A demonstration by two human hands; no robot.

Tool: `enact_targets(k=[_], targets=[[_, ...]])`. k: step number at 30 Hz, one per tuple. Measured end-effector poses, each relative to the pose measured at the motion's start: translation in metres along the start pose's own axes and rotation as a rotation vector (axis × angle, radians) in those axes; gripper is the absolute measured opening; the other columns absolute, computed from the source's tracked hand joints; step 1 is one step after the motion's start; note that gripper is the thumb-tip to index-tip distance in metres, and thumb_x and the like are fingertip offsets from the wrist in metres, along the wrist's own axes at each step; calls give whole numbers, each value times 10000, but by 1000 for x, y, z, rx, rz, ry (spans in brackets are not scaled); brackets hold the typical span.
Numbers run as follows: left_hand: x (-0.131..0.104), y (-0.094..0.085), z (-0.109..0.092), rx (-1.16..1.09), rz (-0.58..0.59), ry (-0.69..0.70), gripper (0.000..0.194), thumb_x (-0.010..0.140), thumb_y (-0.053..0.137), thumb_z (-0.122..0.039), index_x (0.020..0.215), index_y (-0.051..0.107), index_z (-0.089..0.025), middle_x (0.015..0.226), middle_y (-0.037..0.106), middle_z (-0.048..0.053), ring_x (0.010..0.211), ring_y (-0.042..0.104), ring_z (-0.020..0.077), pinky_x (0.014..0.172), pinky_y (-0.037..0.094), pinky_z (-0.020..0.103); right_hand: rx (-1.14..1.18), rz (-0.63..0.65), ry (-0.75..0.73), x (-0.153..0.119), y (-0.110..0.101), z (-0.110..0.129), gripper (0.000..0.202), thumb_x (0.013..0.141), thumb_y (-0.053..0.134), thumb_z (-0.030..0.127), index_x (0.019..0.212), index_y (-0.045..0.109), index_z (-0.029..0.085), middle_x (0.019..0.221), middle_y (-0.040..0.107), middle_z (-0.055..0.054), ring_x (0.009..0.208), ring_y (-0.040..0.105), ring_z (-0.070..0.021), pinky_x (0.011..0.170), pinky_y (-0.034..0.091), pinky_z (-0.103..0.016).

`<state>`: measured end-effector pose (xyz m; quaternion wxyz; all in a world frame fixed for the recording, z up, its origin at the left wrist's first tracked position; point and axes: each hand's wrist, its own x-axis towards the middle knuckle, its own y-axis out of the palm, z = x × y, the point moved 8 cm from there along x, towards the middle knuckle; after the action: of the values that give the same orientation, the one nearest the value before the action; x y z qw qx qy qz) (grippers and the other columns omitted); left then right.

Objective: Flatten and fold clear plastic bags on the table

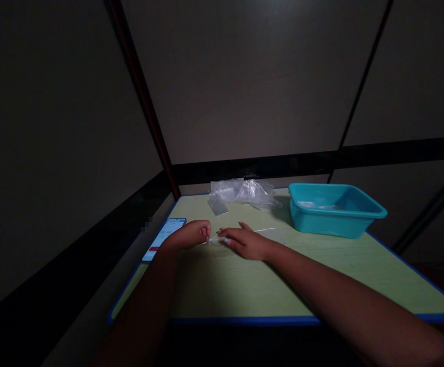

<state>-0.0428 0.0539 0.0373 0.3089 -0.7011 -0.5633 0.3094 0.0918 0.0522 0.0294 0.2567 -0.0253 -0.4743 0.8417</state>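
While one teal basin point(326, 225) is standing near the table's right edge, we are seeing a few pale, shiny pieces point(309, 205) lying on its floor, too dim for us to count. Its wall is looking smooth, its shape oblong with a flared rim. We are working with two bare hands over one thin, clear plastic piece point(273, 235), which is lying flat on the table point(241, 300), left of the basin. Our left hand point(194, 235) is curling into a loose fist and pinching the piece's left end; our right hand point(245, 243) is resting palm down across it, fingers spread. Beyond our hands, one heap of crinkled clear plastic point(245, 192) is glinting at the far edge, its layers overlapping too much for counting. One slim phone point(165, 237) is lying just beside our left hand, its screen glowing. Blue edging is running round the pale green, faintly grained tabletop.
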Motion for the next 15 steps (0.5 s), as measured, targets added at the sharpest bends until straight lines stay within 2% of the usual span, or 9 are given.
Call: enact_targets(k=[3,6,10,15], targets=[[0,1,2,28,20,-2,125,561,435,-141,650,508,-188,612,545,-38,609,492,123,536,340,203,-9,12,9,1,1,-2,359,941,340,335,1276,441,253,1338,511,-79,1220,466,-218,1051,108,-622],[0,2,5,59,51,-1,132,554,438,-144,658,506,-187,612,530,-47,608,482,119,534,330,200,-12,35,14,1,3,-3,382,943,335,329,1296,448,240,1362,487,-86,1261,427,-223,1056,129,-609],[-2,3,8,117,97,-12,173,556,443,-149,683,555,-183,625,541,-44,617,491,123,552,342,205,-19,71,-8,1,6,-1,409,948,325,332,1326,449,237,1384,451,-98,1314,354,-204,1077,141,-562],[-4,4,9,170,142,-28,213,584,463,-165,725,622,-182,607,551,-43,603,505,122,532,341,198,-61,100,-43,1,8,2,439,942,344,341,1366,410,253,1408,408,-92,1316,346,-197,1088,139,-537]])
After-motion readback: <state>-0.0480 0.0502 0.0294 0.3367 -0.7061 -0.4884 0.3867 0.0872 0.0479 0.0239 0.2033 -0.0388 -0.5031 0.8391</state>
